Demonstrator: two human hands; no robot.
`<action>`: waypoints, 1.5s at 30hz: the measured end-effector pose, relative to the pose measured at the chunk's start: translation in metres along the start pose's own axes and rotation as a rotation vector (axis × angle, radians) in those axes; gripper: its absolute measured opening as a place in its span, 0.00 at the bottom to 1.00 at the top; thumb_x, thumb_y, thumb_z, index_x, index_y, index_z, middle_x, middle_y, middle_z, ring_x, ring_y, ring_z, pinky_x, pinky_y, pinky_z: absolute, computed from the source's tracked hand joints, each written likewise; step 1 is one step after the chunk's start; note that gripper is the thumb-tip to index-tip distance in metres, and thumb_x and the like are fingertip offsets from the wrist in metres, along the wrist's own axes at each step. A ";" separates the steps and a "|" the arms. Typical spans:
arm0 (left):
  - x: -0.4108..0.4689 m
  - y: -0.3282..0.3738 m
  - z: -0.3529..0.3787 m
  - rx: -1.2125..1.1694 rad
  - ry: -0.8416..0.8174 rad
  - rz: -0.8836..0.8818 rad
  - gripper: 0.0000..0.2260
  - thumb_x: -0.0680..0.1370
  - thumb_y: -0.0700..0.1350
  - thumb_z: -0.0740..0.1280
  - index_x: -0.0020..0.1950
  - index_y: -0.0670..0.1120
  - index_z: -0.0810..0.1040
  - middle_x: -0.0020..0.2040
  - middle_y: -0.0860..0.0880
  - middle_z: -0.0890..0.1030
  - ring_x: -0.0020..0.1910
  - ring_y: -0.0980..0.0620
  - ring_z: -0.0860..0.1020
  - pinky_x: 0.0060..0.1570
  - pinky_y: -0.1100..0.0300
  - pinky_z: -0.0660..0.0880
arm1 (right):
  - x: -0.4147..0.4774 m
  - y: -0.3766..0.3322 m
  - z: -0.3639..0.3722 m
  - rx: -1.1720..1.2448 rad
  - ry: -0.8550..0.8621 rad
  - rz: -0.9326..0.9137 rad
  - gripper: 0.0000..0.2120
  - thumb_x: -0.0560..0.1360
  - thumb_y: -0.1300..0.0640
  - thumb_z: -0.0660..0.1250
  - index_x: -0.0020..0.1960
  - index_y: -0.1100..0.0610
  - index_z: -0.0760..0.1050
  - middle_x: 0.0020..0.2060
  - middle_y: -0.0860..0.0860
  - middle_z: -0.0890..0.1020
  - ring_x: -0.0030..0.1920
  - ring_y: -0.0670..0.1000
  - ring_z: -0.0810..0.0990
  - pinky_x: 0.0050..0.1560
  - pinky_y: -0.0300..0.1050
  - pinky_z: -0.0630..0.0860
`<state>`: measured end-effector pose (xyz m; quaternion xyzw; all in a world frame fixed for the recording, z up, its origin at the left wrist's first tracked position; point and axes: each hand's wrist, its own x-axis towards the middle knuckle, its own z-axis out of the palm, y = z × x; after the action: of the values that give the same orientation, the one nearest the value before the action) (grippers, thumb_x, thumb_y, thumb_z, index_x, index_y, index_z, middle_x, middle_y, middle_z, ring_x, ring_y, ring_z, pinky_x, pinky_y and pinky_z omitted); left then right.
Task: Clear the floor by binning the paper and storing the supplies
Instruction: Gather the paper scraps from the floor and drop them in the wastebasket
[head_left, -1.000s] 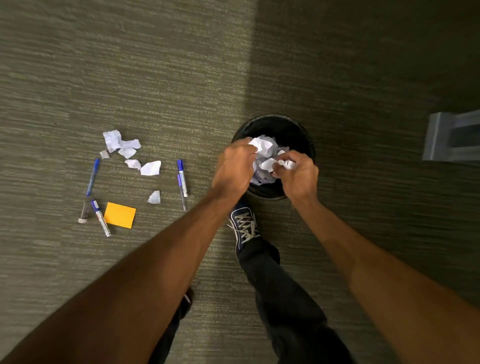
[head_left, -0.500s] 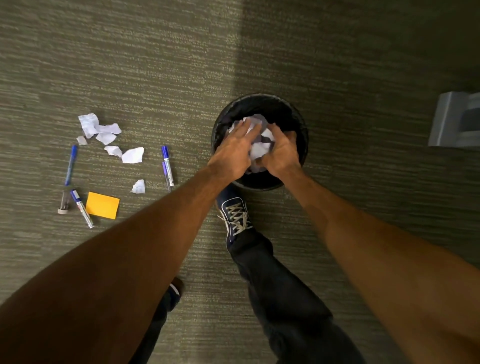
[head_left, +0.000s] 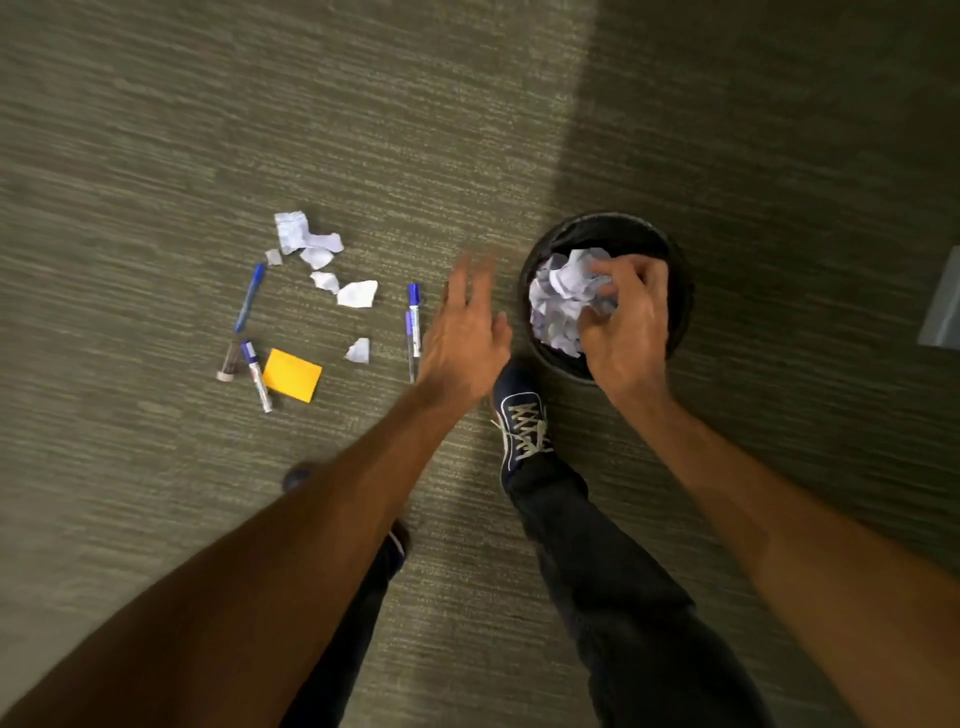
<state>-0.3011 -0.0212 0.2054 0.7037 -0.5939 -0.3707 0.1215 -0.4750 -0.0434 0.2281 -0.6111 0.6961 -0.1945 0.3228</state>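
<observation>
While the right hand (head_left: 626, 332) sits over the bin (head_left: 675, 291) just past the shoe (head_left: 522, 415), its fingers (head_left: 615, 270) curl down onto the crumpled paper (head_left: 563, 301), pinching or pressing the wad at the rim, which one I cannot tell. That wad is white, heavily creased, and heaped high enough to hide most of the dark interior. To its left the left hand (head_left: 465, 332) hovers over the floor (head_left: 156, 130), empty, fingers spread and motion-blurred, beside two markers (head_left: 413, 327) lying end to end. The binning step looks partly done; I judge the next move calls for letting the wad go fully inside the bin and reaching left for the rest. Farther left lie a yellow pad (head_left: 292, 375), another marker (head_left: 256, 375), a small tube (head_left: 228, 361) and a blue pen (head_left: 250, 297). Beyond them, torn scraps (head_left: 311, 241) are scattered loose, small and light, likely needing several pinches or a gathering sweep.
</observation>
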 end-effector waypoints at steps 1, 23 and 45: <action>-0.009 -0.014 -0.008 0.011 0.007 -0.047 0.30 0.78 0.41 0.66 0.78 0.40 0.60 0.79 0.37 0.59 0.76 0.37 0.64 0.72 0.44 0.67 | -0.004 -0.009 0.006 0.002 -0.012 -0.037 0.20 0.71 0.70 0.68 0.61 0.58 0.77 0.61 0.57 0.71 0.57 0.52 0.77 0.58 0.50 0.79; -0.003 -0.297 0.031 0.529 -0.278 -0.219 0.54 0.72 0.51 0.77 0.79 0.62 0.35 0.79 0.41 0.29 0.79 0.30 0.50 0.59 0.25 0.71 | 0.068 -0.032 0.307 -0.454 -0.641 -0.536 0.37 0.73 0.57 0.75 0.78 0.45 0.63 0.76 0.60 0.59 0.72 0.63 0.68 0.67 0.57 0.75; 0.055 -0.370 0.067 0.525 -0.237 0.110 0.24 0.81 0.37 0.62 0.77 0.43 0.62 0.75 0.37 0.62 0.70 0.38 0.67 0.52 0.47 0.78 | 0.139 -0.066 0.437 -0.854 -0.803 -1.028 0.22 0.77 0.54 0.69 0.69 0.52 0.71 0.66 0.60 0.70 0.60 0.62 0.75 0.54 0.57 0.79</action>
<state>-0.0686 0.0437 -0.0882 0.6296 -0.7168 -0.2768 -0.1149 -0.1334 -0.1365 -0.0700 -0.9519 0.1700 0.2014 0.1560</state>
